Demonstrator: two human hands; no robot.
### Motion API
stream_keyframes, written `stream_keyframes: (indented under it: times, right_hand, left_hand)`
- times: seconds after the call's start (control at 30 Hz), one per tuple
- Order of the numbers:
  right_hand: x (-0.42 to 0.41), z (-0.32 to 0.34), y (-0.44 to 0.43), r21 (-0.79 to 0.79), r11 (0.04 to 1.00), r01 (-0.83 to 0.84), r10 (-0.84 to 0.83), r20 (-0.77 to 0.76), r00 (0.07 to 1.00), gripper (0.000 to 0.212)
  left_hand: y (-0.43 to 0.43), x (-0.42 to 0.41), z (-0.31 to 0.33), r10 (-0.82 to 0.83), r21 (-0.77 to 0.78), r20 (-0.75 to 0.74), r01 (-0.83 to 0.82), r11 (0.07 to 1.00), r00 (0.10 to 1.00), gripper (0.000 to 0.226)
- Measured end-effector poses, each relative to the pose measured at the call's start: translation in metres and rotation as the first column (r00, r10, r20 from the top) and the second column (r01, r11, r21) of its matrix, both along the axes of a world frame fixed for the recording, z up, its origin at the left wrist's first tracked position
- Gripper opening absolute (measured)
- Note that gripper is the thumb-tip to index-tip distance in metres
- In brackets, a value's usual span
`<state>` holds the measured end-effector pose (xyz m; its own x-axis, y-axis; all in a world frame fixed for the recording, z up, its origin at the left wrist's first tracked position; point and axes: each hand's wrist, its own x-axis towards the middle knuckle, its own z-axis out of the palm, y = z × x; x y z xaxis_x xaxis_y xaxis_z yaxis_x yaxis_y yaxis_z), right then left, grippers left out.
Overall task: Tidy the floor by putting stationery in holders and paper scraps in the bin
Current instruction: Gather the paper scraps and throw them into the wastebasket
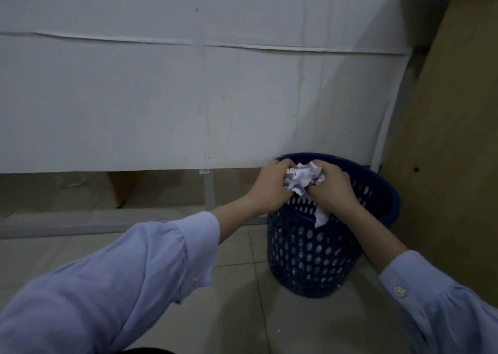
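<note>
Reaching forward from the bottom of the view, two arms in light blue button-cuffed sleeves (151, 267) are meeting over a dark blue bin (310, 251). The left hand (272, 189) and the right hand (332, 189) are both curling their fingers tightly around one crumpled wad of white paper scraps (303, 178), pressing it between them from either side. The wad is sitting just above the near rim of the bin, at the level of its open mouth, and a torn strip of the same paper is hanging down from under the right hand against the outside of the bin wall. The bin is a round plastic one with rows of oval holes through its side, and it is standing upright on a pale tiled floor (237, 313). A few tiny white flecks are lying on the tiles near its base. Just behind the bin, a large white sheet (188, 98) is hanging down, stopping short of the floor. A tall brown cardboard panel (452, 138) is leaning at the right, just beside the bin. The lighting is dim.
</note>
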<state>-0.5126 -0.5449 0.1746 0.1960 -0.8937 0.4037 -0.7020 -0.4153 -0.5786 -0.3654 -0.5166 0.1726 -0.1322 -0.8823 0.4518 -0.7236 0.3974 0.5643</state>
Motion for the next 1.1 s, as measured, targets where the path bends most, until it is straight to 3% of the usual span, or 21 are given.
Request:
stream_keyframes:
  times: [0.13, 0.23, 0.37, 0.47, 0.63, 0.73, 0.9, 1.1]
  right_hand:
    - [-0.024, -0.017, -0.005, 0.112, 0.994, 0.018, -0.018, -0.002, 1.000, 0.018]
    - [-0.036, -0.022, -0.006, 0.165, 0.986, 0.004, -0.009, 0.033, 0.999, 0.014]
    - [-0.045, -0.028, -0.008, 0.163, 0.987, 0.000, -0.023, 0.140, 0.990, 0.010]
    - [-0.042, -0.033, -0.011, 0.117, 0.993, 0.014, -0.024, 0.085, 0.996, 0.009]
    - [-0.042, -0.039, -0.018, 0.015, 0.999, 0.032, -0.032, 0.056, 0.998, 0.038]
    - [-0.044, -0.039, -0.015, 0.058, 0.995, 0.075, -0.080, 0.079, 0.994, 0.059]
    - [-0.043, -0.038, -0.011, 0.087, 0.995, 0.055, -0.061, 0.073, 0.995, 0.071]
    - [-0.043, -0.034, -0.010, 0.107, 0.992, 0.074, -0.077, 0.020, 0.997, 0.055]
  left_hand:
    - [-0.011, -0.022, -0.020, -0.072, 0.044, -0.010, 0.072, 0.996, 0.997, 0.028]
    - [-0.020, -0.033, -0.025, -0.071, 0.041, 0.029, 0.070, 0.997, 0.997, 0.016]
    - [-0.034, -0.040, -0.030, -0.053, 0.070, 0.061, 0.048, 0.996, 0.997, 0.029]
    - [-0.036, -0.038, -0.030, -0.039, 0.110, 0.088, 0.029, 0.993, 0.995, 0.037]
    - [-0.038, -0.035, -0.027, -0.033, 0.124, 0.098, 0.020, 0.992, 0.995, 0.056]
    - [-0.038, -0.035, -0.026, -0.020, 0.154, 0.125, 0.001, 0.988, 0.992, 0.067]
    - [-0.037, -0.034, -0.027, -0.003, 0.141, 0.130, -0.015, 0.990, 0.991, 0.072]
    - [-0.034, -0.034, -0.024, 0.006, 0.149, 0.158, -0.030, 0.988, 0.987, 0.069]
